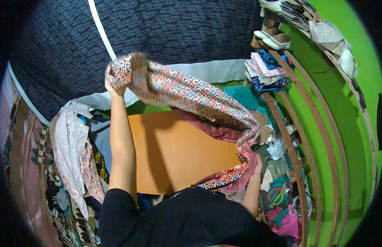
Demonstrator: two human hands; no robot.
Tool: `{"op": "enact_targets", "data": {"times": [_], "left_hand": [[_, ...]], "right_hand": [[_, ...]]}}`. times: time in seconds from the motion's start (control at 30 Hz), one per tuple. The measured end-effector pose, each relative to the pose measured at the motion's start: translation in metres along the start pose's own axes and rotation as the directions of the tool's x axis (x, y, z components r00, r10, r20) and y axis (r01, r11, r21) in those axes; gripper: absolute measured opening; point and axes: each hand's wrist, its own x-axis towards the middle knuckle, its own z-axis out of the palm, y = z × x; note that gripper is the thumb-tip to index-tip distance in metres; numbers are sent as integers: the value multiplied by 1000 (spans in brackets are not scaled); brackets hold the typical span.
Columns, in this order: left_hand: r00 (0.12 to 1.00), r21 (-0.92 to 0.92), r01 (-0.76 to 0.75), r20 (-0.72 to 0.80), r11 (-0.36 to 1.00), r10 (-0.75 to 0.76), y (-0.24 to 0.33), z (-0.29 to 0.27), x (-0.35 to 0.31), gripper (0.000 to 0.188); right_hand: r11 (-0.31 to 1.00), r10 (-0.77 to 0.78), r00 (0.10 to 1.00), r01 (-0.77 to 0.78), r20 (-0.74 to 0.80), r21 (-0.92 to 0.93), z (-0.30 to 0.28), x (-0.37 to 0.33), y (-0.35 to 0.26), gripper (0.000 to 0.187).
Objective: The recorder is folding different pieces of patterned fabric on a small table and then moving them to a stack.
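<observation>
A long piece of patterned fabric (207, 96), red, white and blue with a maze-like print, stretches across in front of me. Its far left end is bunched in my left hand (116, 85), which is raised high and closed around it; folds hide part of the fingers. At the right, lower down, my right hand (256, 166) grips the fabric's other side, where it twists and shows a plain reddish back. Part of the cloth hangs over the orange-brown tabletop (178, 156), and a loose end droops near my body.
Scissors with red and yellow handles (276, 195) lie among cloth scraps (287, 222) at the right. Folded cloths (268, 74) and white shoes (275, 40) sit on wooden rails (308, 88). Light printed cloths (71, 144) hang at left. A dark patterned curtain (191, 31) stands behind.
</observation>
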Motion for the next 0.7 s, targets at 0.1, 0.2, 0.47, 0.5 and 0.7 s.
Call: {"op": "enact_targets", "data": {"times": [0.1, 0.2, 0.47, 0.5, 0.7], "left_hand": [[716, 667, -22, -509, 745, 477, -6, -69, -96, 41], [606, 614, 212, -693, 761, 391, -12, -143, -213, 47], [297, 764, 471, -608, 441, 737, -116, -252, -375, 31], [374, 616, 535, -786, 578, 492, -150, -247, -357, 34], [756, 236, 558, -540, 796, -370, -243, -147, -259, 51]], "right_hand": [[875, 331, 927, -372, -177, -310, 27, -5, 1, 37], [828, 263, 940, -336, -218, -449, 11, 10, 37, 30], [861, 434, 889, -360, 148, -359, 119, -9, 55, 27], [825, 483, 844, -347, 235, -446, 123, -12, 62, 28], [812, 573, 333, -107, 749, -574, 184, -54, 71, 41]]}}
